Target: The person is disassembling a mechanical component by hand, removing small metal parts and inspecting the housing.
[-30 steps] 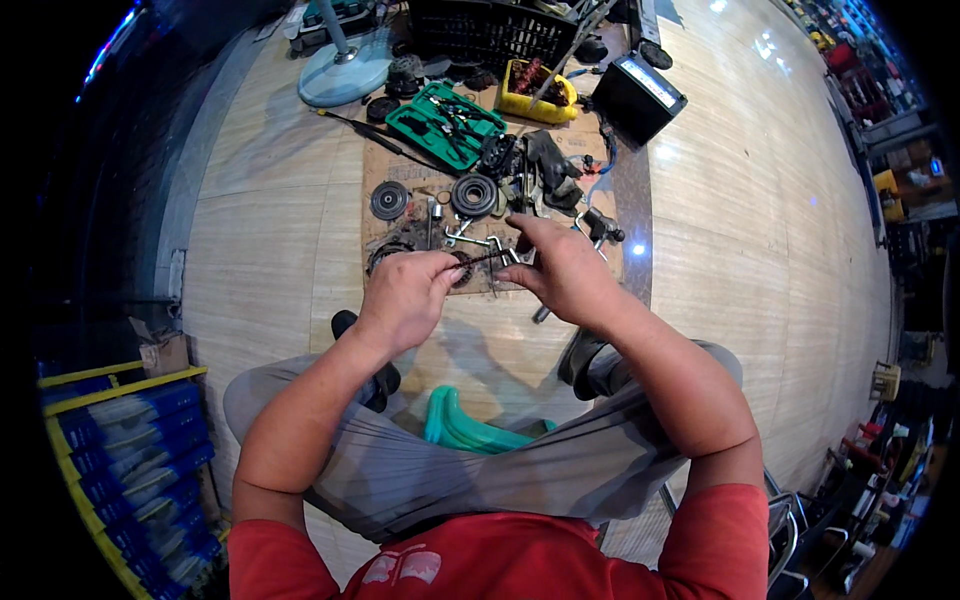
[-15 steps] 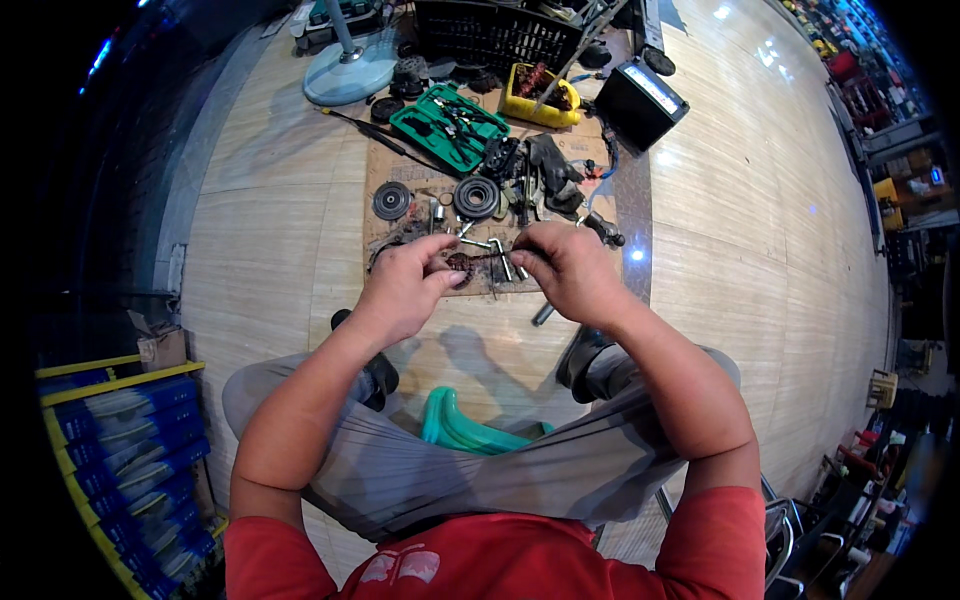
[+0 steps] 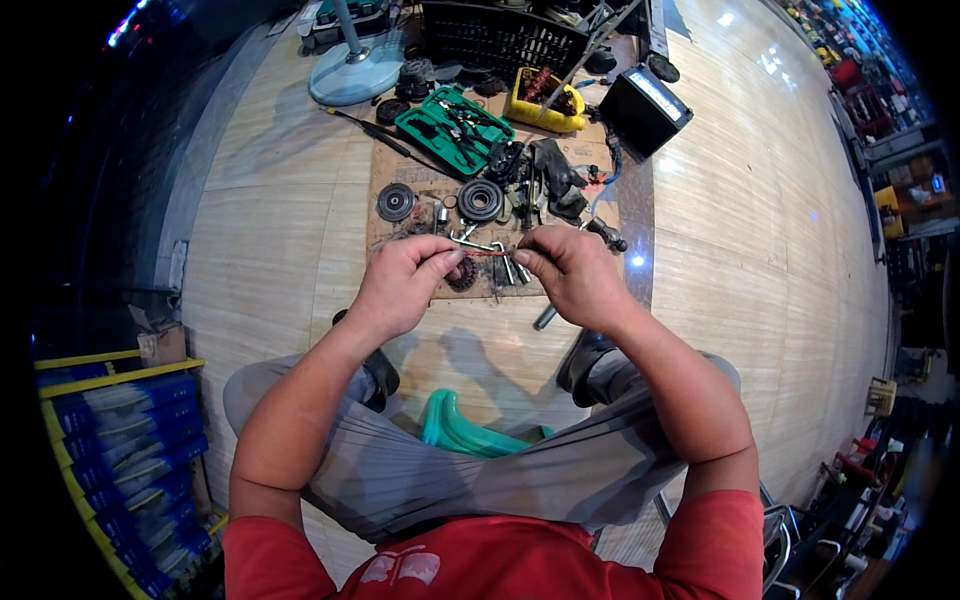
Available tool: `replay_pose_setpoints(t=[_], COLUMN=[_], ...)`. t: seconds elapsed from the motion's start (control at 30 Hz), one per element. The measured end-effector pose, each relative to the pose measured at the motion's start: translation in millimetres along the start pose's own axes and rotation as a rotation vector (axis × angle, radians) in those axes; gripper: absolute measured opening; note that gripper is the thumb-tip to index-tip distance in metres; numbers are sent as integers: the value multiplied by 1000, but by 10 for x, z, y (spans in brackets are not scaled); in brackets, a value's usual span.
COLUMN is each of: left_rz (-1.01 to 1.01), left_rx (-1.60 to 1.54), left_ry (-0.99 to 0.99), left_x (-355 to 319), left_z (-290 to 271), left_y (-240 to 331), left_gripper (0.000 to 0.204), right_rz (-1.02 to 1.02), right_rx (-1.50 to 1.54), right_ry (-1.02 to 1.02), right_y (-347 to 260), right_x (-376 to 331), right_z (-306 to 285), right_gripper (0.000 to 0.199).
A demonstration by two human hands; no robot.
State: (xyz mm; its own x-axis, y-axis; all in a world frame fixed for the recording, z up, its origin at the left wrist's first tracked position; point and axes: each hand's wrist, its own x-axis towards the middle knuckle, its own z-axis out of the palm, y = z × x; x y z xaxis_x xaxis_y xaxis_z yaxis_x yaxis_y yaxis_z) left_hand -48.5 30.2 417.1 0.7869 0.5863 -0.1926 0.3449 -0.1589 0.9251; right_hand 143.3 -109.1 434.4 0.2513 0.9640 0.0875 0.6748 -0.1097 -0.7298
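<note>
A thin reddish wire (image 3: 487, 253) stretches between my two hands above the cardboard. My left hand (image 3: 400, 288) pinches its left end between thumb and fingers. At the other end my right hand (image 3: 577, 272) is closed on it the same way. Partly behind the left fingertips is a round, dark reddish part with a toothed-looking rim (image 3: 462, 275); whether a finger touches it I cannot tell. Just beyond the wire lie metal T-shaped and bent wrenches (image 3: 507, 262). Farther off rest a black ringed pulley (image 3: 480, 201) and a flat dark disc (image 3: 396, 202).
On the cardboard (image 3: 400, 170) stand a green tool case (image 3: 455, 130), a yellow container (image 3: 545, 105) of reddish parts and black gloves (image 3: 558, 180). A black box-shaped battery (image 3: 645, 110) is at the far right, a black crate (image 3: 500, 38) behind. A hammer (image 3: 606, 235) lies beside my right hand.
My left fingers have closed into a pinch on the wire, which now runs straight and shows redder. The round part is more exposed below it. The right hand has hardly moved.
</note>
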Motion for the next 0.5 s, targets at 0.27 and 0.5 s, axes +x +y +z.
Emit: replay_pose_setpoints(t=[0.27,0.5], left_rz=[244,182], left_rx=[125,-3], left_ry=[168,151], left_x=[-80,-75], left_z=[48,72], left_y=[33,58], left_gripper=[20,19], right_rz=[211,76], right_rx=[120,185], right_ry=[-91,-73], right_y=[-43,19], right_x=[-22,-44], right_z=[75,56], right_gripper=[17,18])
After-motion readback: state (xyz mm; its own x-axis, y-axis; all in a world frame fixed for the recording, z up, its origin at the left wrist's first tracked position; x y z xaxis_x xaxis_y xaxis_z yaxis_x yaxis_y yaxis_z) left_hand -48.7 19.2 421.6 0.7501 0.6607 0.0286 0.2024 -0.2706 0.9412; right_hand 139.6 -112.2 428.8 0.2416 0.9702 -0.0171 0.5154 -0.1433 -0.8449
